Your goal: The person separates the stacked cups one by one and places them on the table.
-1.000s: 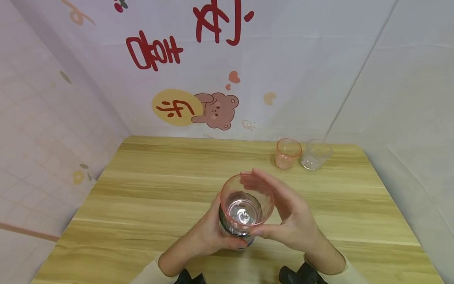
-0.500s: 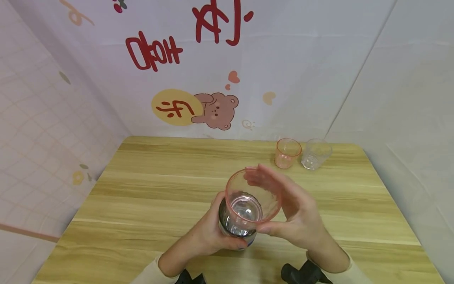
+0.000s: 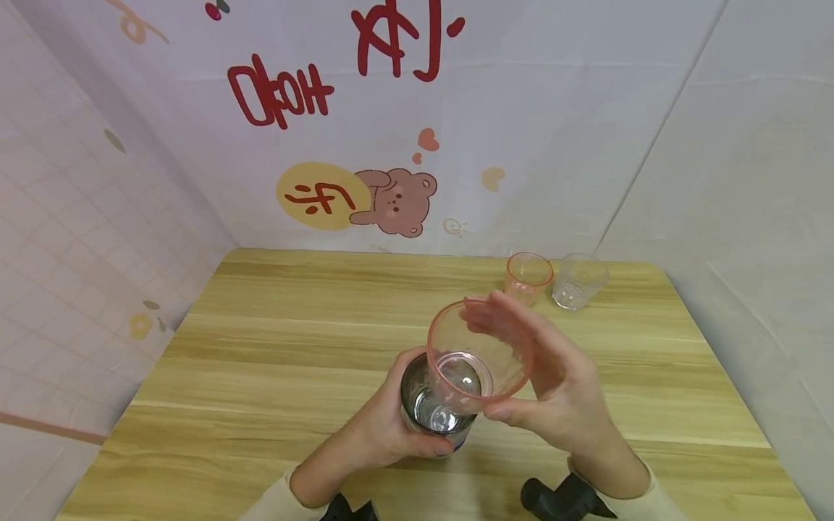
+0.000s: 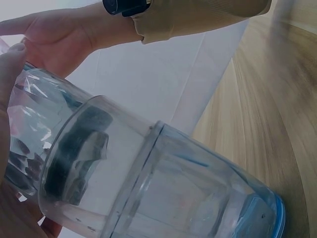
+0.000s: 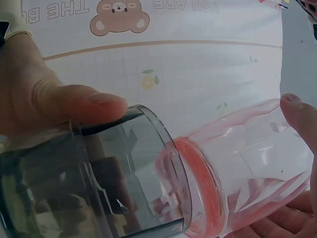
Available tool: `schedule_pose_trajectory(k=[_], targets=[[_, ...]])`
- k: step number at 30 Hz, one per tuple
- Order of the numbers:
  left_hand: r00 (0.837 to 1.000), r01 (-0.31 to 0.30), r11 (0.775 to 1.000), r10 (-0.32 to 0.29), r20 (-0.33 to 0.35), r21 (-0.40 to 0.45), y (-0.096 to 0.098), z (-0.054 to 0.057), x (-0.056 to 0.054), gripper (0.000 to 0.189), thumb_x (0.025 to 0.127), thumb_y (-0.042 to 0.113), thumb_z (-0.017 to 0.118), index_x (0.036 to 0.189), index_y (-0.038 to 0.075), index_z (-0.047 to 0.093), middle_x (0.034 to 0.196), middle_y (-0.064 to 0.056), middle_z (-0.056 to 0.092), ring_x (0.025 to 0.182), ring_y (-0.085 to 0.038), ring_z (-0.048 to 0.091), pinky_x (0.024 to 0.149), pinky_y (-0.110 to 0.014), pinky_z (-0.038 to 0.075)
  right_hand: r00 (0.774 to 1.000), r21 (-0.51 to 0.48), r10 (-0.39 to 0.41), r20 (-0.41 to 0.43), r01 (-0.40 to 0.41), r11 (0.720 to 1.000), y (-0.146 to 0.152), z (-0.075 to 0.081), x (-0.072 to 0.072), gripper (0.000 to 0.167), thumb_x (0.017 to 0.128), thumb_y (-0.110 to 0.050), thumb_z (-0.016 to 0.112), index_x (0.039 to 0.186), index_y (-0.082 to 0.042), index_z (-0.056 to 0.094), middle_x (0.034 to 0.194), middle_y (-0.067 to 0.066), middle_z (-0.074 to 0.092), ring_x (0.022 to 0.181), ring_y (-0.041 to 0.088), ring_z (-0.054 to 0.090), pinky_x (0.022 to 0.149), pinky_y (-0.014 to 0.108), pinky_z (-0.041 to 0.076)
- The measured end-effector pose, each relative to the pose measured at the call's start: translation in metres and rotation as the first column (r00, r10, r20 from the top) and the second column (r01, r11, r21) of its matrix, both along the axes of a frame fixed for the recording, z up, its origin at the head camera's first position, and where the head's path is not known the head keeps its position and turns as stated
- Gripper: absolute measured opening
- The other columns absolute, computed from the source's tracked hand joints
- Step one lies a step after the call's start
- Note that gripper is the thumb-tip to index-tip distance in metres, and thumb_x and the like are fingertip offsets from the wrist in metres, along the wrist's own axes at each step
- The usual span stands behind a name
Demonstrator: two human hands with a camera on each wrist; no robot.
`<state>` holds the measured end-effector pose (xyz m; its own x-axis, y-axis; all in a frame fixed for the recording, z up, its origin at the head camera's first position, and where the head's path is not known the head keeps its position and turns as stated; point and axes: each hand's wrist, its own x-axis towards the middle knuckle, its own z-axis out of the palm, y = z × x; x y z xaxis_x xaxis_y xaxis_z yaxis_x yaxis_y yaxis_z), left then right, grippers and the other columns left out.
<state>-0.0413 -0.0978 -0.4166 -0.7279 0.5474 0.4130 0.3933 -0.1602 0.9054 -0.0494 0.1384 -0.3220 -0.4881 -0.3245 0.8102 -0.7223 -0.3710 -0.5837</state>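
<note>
My left hand (image 3: 384,416) grips the smoky grey cup (image 3: 420,409) that tops an upright stack of see-through cups. Below it in the left wrist view come a clear cup (image 4: 124,163) and a bluish cup (image 4: 198,183), whose base is close to the table. My right hand (image 3: 563,391) holds a transparent pink cup (image 3: 478,354) near its rim, thumb on the near side and fingers on the far side. The pink cup is tilted, and in the right wrist view its reddish base (image 5: 203,183) is at the grey cup's mouth (image 5: 183,183).
Two more cups stand at the back right of the wooden table (image 3: 293,318): an orange-pink one (image 3: 526,278) and a colourless one (image 3: 578,286), side by side. White printed cloth (image 3: 534,130) hangs behind and at both sides.
My right hand has drawn the pink cup up and to the right, from inside the grey cup's mouth to its right edge. My left hand and the stack have stayed in place.
</note>
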Motion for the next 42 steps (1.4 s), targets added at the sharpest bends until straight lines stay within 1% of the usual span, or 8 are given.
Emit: schedule_pose_trajectory(k=[5, 10, 18, 24, 27, 29, 34, 42], targets=[[1.000, 0.019, 1.000, -0.019, -0.018, 0.014, 0.000, 0.000, -0.001, 0.098, 0.089, 0.038, 0.090, 0.158, 0.005, 0.028, 0.150, -0.026, 0.052, 0.137, -0.017, 0.056, 0.121, -0.033, 0.047, 1.000, -0.023, -0.019, 0.012, 0.020, 1.000, 0.004, 0.001, 0.000, 0.093, 0.088, -0.008, 0.090, 0.152, 0.028, 0.032, 0.152, 0.030, 0.059, 0.142, 0.035, 0.061, 0.121, 0.043, 0.050], [0.999, 0.019, 1.000, -0.019, -0.026, 0.022, 0.000, 0.000, -0.001, 0.097, 0.089, 0.038, 0.090, 0.157, 0.006, 0.029, 0.149, -0.026, 0.052, 0.136, -0.017, 0.057, 0.121, -0.034, 0.047, 0.999, -0.048, -0.033, 0.005, 0.033, 0.998, 0.007, 0.002, -0.003, 0.092, 0.088, -0.008, 0.090, 0.151, 0.028, 0.033, 0.150, 0.031, 0.061, 0.140, 0.035, 0.063, 0.119, 0.043, 0.052], [0.999, 0.037, 0.999, -0.037, -0.006, 0.019, 0.001, 0.001, 0.000, 0.097, 0.089, 0.033, 0.091, 0.158, 0.007, 0.028, 0.148, -0.027, 0.054, 0.135, -0.017, 0.059, 0.121, -0.037, 0.048, 0.999, -0.066, -0.054, 0.008, 0.054, 0.996, 0.009, 0.002, -0.004, 0.090, 0.088, -0.007, 0.090, 0.149, 0.029, 0.034, 0.149, 0.033, 0.061, 0.139, 0.036, 0.063, 0.118, 0.043, 0.053], [0.998, 0.043, 0.999, -0.042, -0.046, 0.029, 0.003, 0.002, -0.003, 0.097, 0.090, 0.036, 0.089, 0.158, 0.004, 0.027, 0.149, -0.027, 0.054, 0.136, -0.018, 0.059, 0.121, -0.038, 0.048, 0.999, -0.073, -0.053, 0.005, 0.053, 0.996, 0.011, 0.001, -0.008, 0.089, 0.088, -0.005, 0.089, 0.149, 0.029, 0.034, 0.148, 0.033, 0.061, 0.138, 0.037, 0.064, 0.118, 0.043, 0.053], [0.997, 0.041, 0.998, -0.038, -0.060, 0.038, 0.005, 0.002, -0.005, 0.098, 0.090, 0.037, 0.089, 0.157, 0.002, 0.027, 0.149, -0.028, 0.054, 0.136, -0.018, 0.059, 0.121, -0.037, 0.049, 0.999, -0.078, -0.045, 0.005, 0.045, 0.996, 0.013, 0.001, -0.010, 0.089, 0.088, -0.003, 0.089, 0.150, 0.029, 0.034, 0.148, 0.032, 0.061, 0.138, 0.036, 0.064, 0.119, 0.043, 0.052], [0.998, 0.036, 0.999, -0.034, -0.053, 0.038, 0.005, 0.002, -0.006, 0.099, 0.089, 0.036, 0.090, 0.157, 0.000, 0.027, 0.149, -0.028, 0.054, 0.136, -0.018, 0.059, 0.121, -0.037, 0.048, 0.999, -0.078, -0.045, 0.009, 0.046, 0.996, 0.013, 0.001, -0.010, 0.089, 0.087, -0.002, 0.089, 0.150, 0.028, 0.034, 0.148, 0.032, 0.061, 0.137, 0.036, 0.065, 0.119, 0.042, 0.051], [0.999, 0.020, 1.000, -0.020, -0.050, 0.017, 0.003, 0.001, -0.004, 0.098, 0.088, 0.034, 0.092, 0.156, 0.003, 0.029, 0.149, -0.026, 0.055, 0.136, -0.017, 0.059, 0.121, -0.036, 0.048, 0.998, -0.077, -0.056, 0.019, 0.057, 0.995, 0.013, -0.001, -0.009, 0.089, 0.088, -0.003, 0.089, 0.149, 0.029, 0.034, 0.148, 0.032, 0.061, 0.137, 0.036, 0.065, 0.118, 0.042, 0.052], [0.998, 0.023, 1.000, -0.022, -0.053, 0.014, 0.001, 0.000, -0.002, 0.096, 0.090, 0.038, 0.090, 0.156, 0.005, 0.029, 0.150, -0.026, 0.055, 0.136, -0.020, 0.060, 0.122, -0.034, 0.047, 0.997, -0.077, -0.068, 0.027, 0.070, 0.995, 0.015, -0.005, -0.008, 0.088, 0.088, -0.003, 0.089, 0.150, 0.028, 0.034, 0.149, 0.032, 0.061, 0.137, 0.035, 0.065, 0.118, 0.041, 0.053]])
